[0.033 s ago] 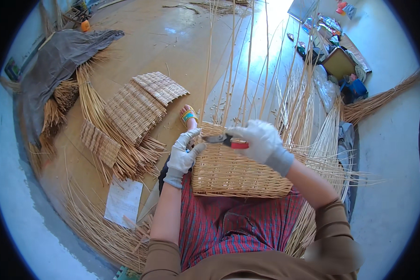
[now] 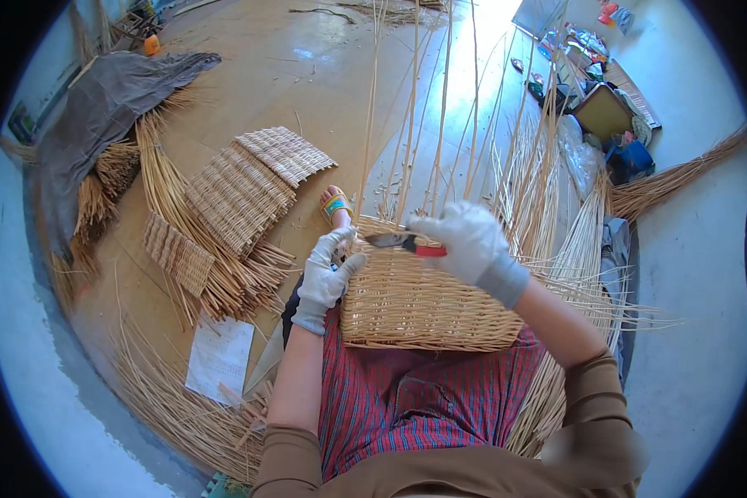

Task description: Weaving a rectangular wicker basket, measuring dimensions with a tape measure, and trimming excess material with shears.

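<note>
A half-woven wicker basket [image 2: 432, 303] rests across my lap, with long upright stakes rising from its far side. My left hand [image 2: 320, 278], in a white glove with a grey cuff, grips the basket's left edge near the far corner. Red-handled pruning shears [image 2: 386, 241] are in my right hand [image 2: 466, 246], gloved the same way and closed around the handles. Their dark blades point left over the basket's upper rim, close to my left fingertips. Whether the blades touch a cane I cannot make out.
Woven wicker panels [image 2: 245, 195] lie at the left on a bundle of canes [image 2: 162, 166]. A grey cloth [image 2: 100, 108] covers more bundles. Paper [image 2: 220, 357] lies on the floor. Pale canes [image 2: 585, 249] spread along my right side, beside clutter [image 2: 602, 112] by the wall.
My right hand has shifted slightly up and to the right, and the shears have turned a little with it. My left hand and the basket have hardly moved.
</note>
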{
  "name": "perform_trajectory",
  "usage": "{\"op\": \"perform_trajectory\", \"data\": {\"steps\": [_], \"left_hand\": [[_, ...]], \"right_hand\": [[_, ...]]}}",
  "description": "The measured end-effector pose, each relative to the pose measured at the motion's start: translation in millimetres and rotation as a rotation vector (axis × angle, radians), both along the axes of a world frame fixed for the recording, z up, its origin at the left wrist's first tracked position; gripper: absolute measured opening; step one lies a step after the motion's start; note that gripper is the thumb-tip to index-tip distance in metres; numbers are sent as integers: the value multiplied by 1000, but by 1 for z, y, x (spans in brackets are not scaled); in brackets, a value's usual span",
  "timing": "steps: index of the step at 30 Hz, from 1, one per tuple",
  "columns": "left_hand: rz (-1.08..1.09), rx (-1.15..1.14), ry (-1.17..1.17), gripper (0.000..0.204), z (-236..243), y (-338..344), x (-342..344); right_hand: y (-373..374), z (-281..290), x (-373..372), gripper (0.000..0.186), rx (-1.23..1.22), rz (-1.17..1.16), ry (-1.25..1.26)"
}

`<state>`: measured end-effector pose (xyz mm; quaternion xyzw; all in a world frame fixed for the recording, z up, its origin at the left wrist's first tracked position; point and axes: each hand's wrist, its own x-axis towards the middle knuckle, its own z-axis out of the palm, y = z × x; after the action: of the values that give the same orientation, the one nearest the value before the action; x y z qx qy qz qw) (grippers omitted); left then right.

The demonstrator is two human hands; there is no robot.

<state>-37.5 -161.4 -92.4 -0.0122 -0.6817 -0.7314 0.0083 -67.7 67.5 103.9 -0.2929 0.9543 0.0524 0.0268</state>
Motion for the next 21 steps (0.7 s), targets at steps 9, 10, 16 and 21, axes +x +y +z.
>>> {"op": "perform_trajectory", "data": {"steps": [9, 10, 16, 21], "left_hand": [[147, 232, -29, 111, -6, 5, 2], [153, 204, -83, 112, -7, 5, 2], [41, 262, 26, 78, -9, 6, 1], [-7, -260, 180, 49, 22, 0, -3]], "right_hand": [[-47, -22, -41, 30, 293, 256, 309], [-53, -26, -41, 28, 346, 216, 271], [-35, 14, -42, 39, 301, 157, 5], [5, 54, -55, 50, 361, 199, -76]]}}
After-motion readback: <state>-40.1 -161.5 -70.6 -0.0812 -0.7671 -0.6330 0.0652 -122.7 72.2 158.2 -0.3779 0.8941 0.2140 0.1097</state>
